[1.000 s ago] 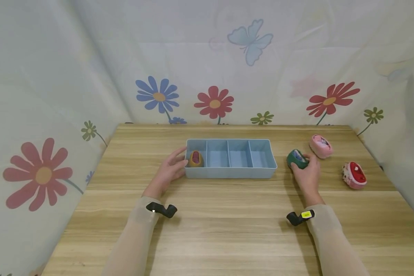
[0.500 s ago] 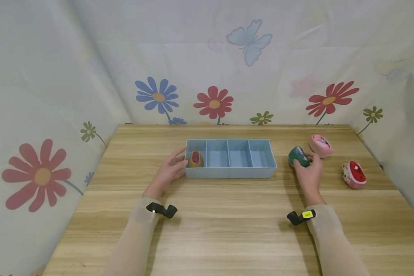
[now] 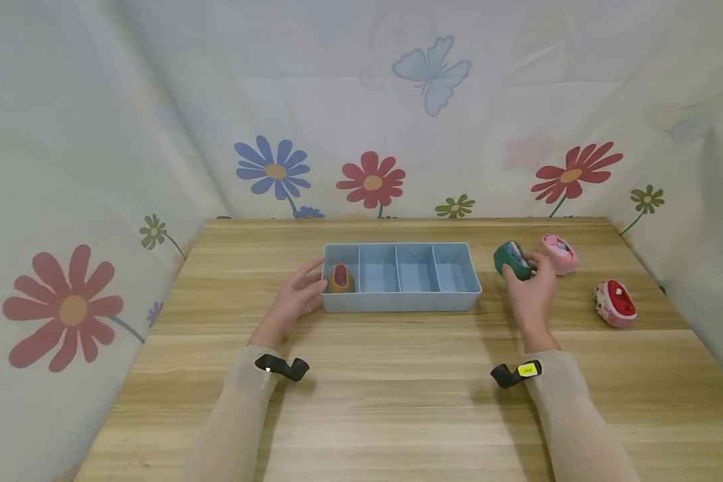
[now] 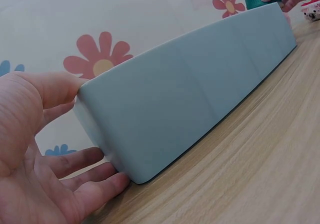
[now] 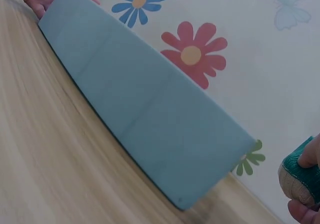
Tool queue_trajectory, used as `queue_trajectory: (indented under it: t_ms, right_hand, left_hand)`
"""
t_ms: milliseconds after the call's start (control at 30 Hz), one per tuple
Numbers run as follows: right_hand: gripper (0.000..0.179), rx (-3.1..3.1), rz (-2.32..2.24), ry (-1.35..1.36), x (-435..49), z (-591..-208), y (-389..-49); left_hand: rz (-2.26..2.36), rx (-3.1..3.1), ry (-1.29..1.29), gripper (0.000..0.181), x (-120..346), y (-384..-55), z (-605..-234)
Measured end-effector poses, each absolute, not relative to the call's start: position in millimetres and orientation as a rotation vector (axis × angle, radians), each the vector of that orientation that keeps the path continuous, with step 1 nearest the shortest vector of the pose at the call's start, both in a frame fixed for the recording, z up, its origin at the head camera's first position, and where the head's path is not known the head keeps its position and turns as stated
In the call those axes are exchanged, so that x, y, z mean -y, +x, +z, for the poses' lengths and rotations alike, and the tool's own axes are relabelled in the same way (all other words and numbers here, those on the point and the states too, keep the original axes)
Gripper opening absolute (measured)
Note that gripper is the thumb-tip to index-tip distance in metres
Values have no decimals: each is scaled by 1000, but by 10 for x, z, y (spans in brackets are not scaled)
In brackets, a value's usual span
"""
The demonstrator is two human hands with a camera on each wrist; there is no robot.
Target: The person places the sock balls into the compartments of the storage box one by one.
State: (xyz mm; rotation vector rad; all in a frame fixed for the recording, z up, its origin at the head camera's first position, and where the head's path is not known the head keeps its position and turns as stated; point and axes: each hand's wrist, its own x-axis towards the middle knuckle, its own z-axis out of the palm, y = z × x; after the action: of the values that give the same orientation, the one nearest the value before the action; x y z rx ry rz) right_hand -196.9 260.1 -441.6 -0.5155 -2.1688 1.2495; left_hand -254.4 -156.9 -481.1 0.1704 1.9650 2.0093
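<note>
Rolled green sock [image 3: 509,264], pinched by right hand [image 3: 533,294], lifted higher since half-second ago; end of four-compartment blue box [image 3: 400,302] touched by left hand [image 3: 290,298], fingers loosely spread.

Soft, even light covers the worktop [image 3: 373,418], palest toward its front edge, with faint, blurry-edged shadows beside both sleeves [image 3: 229,418]. Both wrist views are dimmer; the box [image 4: 165,99] bows there with lens distortion, and the right view looks slightly soft.
</note>
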Motion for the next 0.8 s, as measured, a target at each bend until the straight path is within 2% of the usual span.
queue_trajectory:
  t_ms: [800]
  right_hand:
    - [40,2073,1273,-267,-1994,-4165,-2137]
  left_hand:
    - [2006,-1932,175,59,1583,-2550,-4773]
